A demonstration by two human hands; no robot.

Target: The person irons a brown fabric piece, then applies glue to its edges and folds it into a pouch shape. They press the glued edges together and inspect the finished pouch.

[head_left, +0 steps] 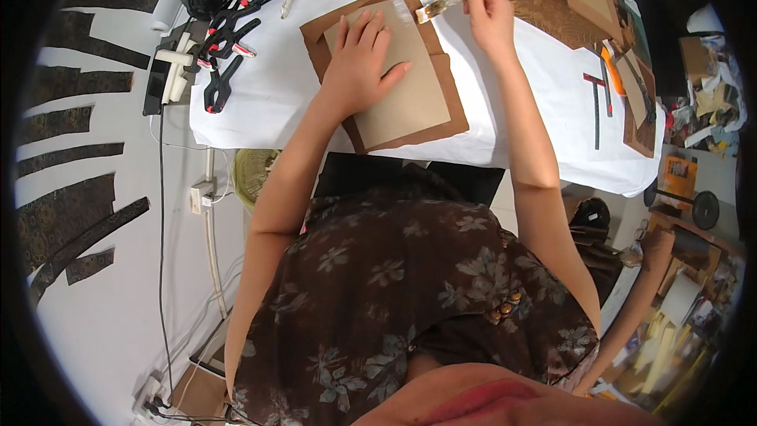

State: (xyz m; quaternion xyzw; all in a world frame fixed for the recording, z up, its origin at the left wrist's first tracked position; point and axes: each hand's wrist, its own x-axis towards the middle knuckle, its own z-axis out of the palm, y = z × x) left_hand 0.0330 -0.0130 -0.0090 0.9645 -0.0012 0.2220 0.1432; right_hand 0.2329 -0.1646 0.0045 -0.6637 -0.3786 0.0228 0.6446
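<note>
We see the left hand (359, 59) lying flat with fingers spread open on a tan cardboard sheet (402, 83), which rests on a larger brown sheet (445, 122) on the white-covered table (268, 102), its long axis running from near to far and leaning slightly left at the far end. The right hand (489, 12) closes its fingers around a small brush (438, 8), which lies nearly left to right, bristles pointing left and touching the sheet's far right corner. Black spring clamps (236, 31) lie at the far left.
</note>
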